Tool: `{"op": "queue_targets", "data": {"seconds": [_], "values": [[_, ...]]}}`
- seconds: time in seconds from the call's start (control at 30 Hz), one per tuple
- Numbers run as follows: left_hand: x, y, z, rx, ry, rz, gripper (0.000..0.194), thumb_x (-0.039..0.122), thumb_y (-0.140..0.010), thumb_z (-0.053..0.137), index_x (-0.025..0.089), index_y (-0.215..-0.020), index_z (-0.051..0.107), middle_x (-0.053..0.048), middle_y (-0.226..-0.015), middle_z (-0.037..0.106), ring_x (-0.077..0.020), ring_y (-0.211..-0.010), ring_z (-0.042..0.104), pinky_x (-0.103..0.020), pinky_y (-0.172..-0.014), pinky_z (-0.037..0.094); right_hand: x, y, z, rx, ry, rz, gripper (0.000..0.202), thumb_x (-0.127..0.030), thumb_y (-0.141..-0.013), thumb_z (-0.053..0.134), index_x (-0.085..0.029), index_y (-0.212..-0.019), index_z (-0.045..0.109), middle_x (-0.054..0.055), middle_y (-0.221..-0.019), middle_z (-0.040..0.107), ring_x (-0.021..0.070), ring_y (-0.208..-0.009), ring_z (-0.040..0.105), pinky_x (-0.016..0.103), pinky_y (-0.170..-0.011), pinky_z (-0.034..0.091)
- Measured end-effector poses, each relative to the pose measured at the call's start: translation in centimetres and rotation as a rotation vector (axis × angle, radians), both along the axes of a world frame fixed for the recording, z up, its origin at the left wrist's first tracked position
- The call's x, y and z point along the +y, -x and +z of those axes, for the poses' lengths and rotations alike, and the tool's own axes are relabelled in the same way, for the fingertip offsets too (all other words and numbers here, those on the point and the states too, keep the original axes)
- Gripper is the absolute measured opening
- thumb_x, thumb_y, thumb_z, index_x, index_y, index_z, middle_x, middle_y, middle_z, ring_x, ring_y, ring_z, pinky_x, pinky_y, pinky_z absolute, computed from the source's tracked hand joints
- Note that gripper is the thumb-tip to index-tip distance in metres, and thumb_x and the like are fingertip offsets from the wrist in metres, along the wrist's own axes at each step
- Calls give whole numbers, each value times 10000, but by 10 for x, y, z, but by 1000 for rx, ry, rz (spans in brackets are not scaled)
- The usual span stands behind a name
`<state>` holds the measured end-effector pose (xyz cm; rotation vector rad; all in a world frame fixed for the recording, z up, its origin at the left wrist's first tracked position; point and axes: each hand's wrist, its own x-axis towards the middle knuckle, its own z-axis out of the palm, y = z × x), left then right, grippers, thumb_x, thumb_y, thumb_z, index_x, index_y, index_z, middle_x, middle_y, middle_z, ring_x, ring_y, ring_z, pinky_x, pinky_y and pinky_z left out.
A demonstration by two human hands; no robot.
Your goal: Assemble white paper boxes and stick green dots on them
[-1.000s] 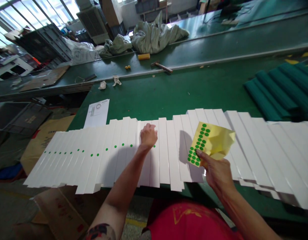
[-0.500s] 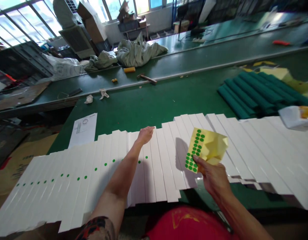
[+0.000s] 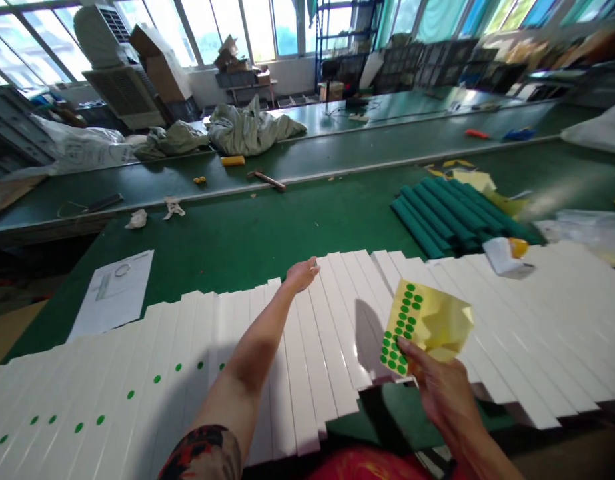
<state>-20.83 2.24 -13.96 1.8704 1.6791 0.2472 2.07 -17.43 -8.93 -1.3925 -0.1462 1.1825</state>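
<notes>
My right hand [image 3: 440,390] grips a yellow sticker sheet [image 3: 444,327] with the thumb on top. Round green stickers [image 3: 398,337] fill its left side, and the bare backing to the right is creased. My left arm is stretched forward over a row of long white boxes [image 3: 317,347] lying side by side. At their far ends is my left hand [image 3: 302,275], fingers bent together; I cannot make out what is between them. Green dots [image 3: 157,379] sit on several boxes at left, one per box. Part of the row is hidden under my left forearm.
Rolled dark green sheets [image 3: 457,217] lie behind the boxes at right, near a small white-and-orange packet [image 3: 507,257]. Printed paper [image 3: 114,293] rests at the left on the green table [image 3: 237,247]. Beyond are a hammer [image 3: 268,180] and grey sacking [image 3: 247,127].
The view has turned right and tilted up, so the dotted boxes shift left and down. My left hand has moved slightly right along the far box ends. My right hand still holds the sheet.
</notes>
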Motion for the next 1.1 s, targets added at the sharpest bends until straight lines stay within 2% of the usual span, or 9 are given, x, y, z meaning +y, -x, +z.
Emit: {"op": "queue_targets", "data": {"seconds": [0.13, 0.27, 0.37, 0.5, 0.63, 0.73, 0.9, 1.0, 1.1], "values": [[-13, 6, -5, 2, -7, 6, 421, 431, -931, 462, 249, -1298, 560, -69, -1200, 672, -234, -1127, 602, -296, -900, 452, 6, -28, 2, -4, 1, -39, 491, -126, -361, 919, -85, -795, 694, 65, -752, 740, 178, -585, 685, 212, -520, 594], [14, -3, 2, 7, -29, 30, 472, 488, -934, 418, 195, -1254, 603, -80, -1248, 643, -257, -1183, 562, -297, -934, 433, 16, -53, 2, -20, -26, -32, 501, -125, -370, 916, -86, -818, 694, 57, -742, 732, 175, -578, 681, 224, -526, 599], [48, -39, 6, -11, -49, 22, 506, 468, -947, 414, 191, -1363, 492, -97, -1406, 514, -257, -1326, 424, -318, -1031, 366, 24, -71, 5, -52, -53, -65, 518, -111, -370, 913, -89, -840, 693, 53, -764, 731, 172, -614, 688, 210, -546, 601], [72, -96, 6, -44, 30, -66, 429, 472, -937, 461, 196, -1243, 582, -96, -1250, 617, -244, -1186, 547, -354, -982, 434, 25, -94, 11, -73, -96, -79, 506, -115, -397, 906, -96, -853, 687, 48, -787, 730, 177, -652, 696, 216, -580, 608], [64, -117, 4, -14, 84, -104, 370, 450, -911, 534, 173, -1146, 606, -79, -1162, 626, -226, -1046, 608, -429, -916, 494, 18, -117, 10, -49, -71, -72, 531, -121, -430, 902, -104, -914, 684, 57, -829, 736, 200, -668, 704, 269, -606, 623], [48, -116, 2, 0, 63, -116, 378, 484, -912, 504, 231, -1149, 655, -66, -1151, 673, -256, -1085, 611, -372, -908, 475, 18, -130, 10, -17, -36, -58, 530, -133, -438, 905, -99, -918, 684, 69, -814, 737, 211, -628, 700, 289, -584, 626], [28, -114, 0, 4, 43, -142, 429, 531, -882, 511, 284, -1202, 657, -53, -1197, 681, -270, -1143, 600, -295, -896, 446, 33, -145, 14, -15, -71, -79, 531, -108, -389, 915, -97, -870, 690, 58, -778, 734, 175, -631, 695, 219, -601, 613], [30, -117, 4, -6, 71, -176, 456, 574, -879, 481, 295, -1190, 663, -25, -1204, 679, -257, -1139, 605, -276, -884, 450, 41, -154, 9, -25, -43, -94, 551, -108, -377, 916, -104, -881, 692, 53, -804, 737, 168, -631, 692, 212, -582, 610], [48, -134, 9, -3, 88, -173, 513, 615, -902, 386, 288, -1182, 665, -25, -1228, 666, -255, -1152, 596, -290, -907, 445, 46, -163, -3, -15, -9, -68, 551, -120, -396, 916, -103, -900, 694, 53, -820, 738, 175, -656, 697, 217, -587, 612]]}}
